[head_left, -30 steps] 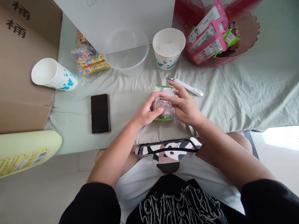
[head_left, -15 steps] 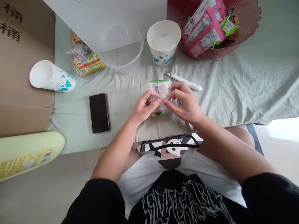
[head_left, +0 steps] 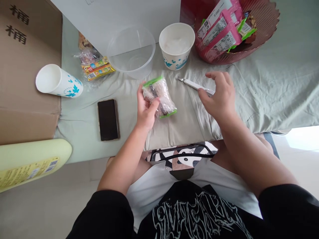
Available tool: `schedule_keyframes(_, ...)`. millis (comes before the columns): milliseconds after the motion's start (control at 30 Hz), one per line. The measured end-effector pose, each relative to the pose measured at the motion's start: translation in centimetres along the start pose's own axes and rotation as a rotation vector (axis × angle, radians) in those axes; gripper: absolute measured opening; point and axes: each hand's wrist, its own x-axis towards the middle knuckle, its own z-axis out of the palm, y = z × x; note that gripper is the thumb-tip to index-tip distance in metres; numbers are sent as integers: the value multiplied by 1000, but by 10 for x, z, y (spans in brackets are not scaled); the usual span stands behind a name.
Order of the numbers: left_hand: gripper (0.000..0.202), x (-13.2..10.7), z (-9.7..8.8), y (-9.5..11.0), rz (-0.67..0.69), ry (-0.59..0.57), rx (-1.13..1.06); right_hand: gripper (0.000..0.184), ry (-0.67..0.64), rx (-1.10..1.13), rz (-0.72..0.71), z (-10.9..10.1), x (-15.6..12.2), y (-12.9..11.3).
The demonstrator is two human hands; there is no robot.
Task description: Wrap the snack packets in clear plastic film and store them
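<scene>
My left hand (head_left: pixel 146 111) grips a clear plastic snack packet (head_left: pixel 163 94) with green ends, thumb on top, tilted just above the cloth. What the packet contains is hard to make out. To the right, my right hand (head_left: pixel 220 96) is empty, its thumb and fingers spread apart. It hovers over the handle end of a white craft knife (head_left: pixel 193 84) with a metal tip, which lies on the cloth; I cannot tell whether it touches it.
Behind the packet stand a clear plastic tub (head_left: pixel 134 66) and a white paper bowl (head_left: pixel 176 49). A red ribbed basket (head_left: pixel 211 58) holds snack packs. Leftward are a phone (head_left: pixel 108 119), a tipped paper cup (head_left: pixel 62 83), yellow snack packets (head_left: pixel 98 68), a carton (head_left: pixel 30 79) and a pale yellow bottle (head_left: pixel 50 149).
My right hand has let go of the packet and moved right to the craft knife. My left hand has lifted and turned the packet slightly to the left.
</scene>
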Motion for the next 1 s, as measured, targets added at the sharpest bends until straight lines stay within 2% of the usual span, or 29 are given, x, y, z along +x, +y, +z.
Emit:
schedule_keyframes(100, 70, 12, -12, -1, 69, 93, 38, 27, -25, -110, -1, 9, -1, 20)
schedule_keyframes(167, 66, 18, -20, 0, 105, 116, 60, 21, -60, -123, 17, 14, -4, 24)
schedule_keyframes(267, 64, 21, -28, 2, 166, 160, 73, 15, -68, -75, 48, 14, -5, 16)
schedule_keyframes(400, 67, 18, -30, 3, 147, 204, 86, 22, -82, 111, 87, 2, -6, -10)
schedule_keyframes(533, 65, 16, -31, 3, 37, 167, 62, 29, -217, 236, 149, -5, -6, -33)
schedule_keyframes(700, 64, 17, -35, 2, -45, 128, 27, 26, -265, 270, 155, -2, -5, -47)
schedule_keyframes(867, 62, 19, -36, -3, -56, 43, 100, 24, -266, 351, 207, -5, -6, -54)
schedule_keyframes(1000, 65, 19, -33, -7, -15, -19, 107, 19, -254, 410, 216, -8, -8, -62)
